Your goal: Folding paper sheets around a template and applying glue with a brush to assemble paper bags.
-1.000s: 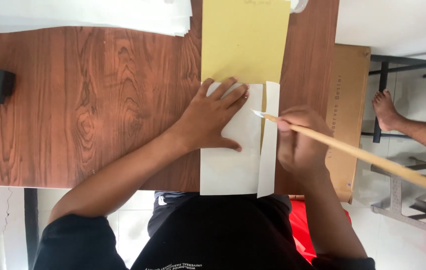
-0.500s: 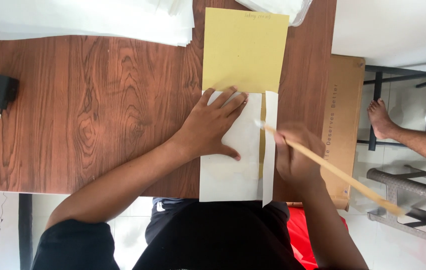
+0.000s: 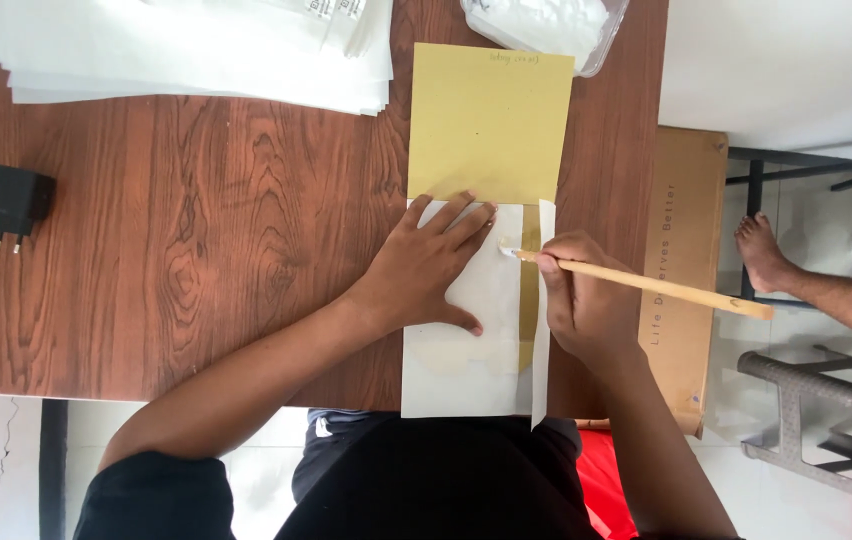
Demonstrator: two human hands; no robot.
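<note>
We worked at a wood-grain table [image 3: 196, 230], its far edge beyond our hands stacked with white sheets [image 3: 186, 55] and a clear plastic bag [image 3: 546, 25]. A black plug adapter [image 3: 16, 200] lay well to the left of our left hand. Right of our right hand a cardboard box [image 3: 686, 260] stood against the table on a pale floor, and past it another person's bare foot [image 3: 761, 250] rested near a dark metal frame. Our left hand [image 3: 426, 270] lay flat, fingers spread, pressing down a white paper sheet [image 3: 461, 350] that overlapped a yellow card [image 3: 491, 125]. Our right hand [image 3: 586, 305] pinched a wooden brush [image 3: 646, 285], its tip touching the sheet just beside our left fingertips, next to a raised paper flap [image 3: 544, 310].
</note>
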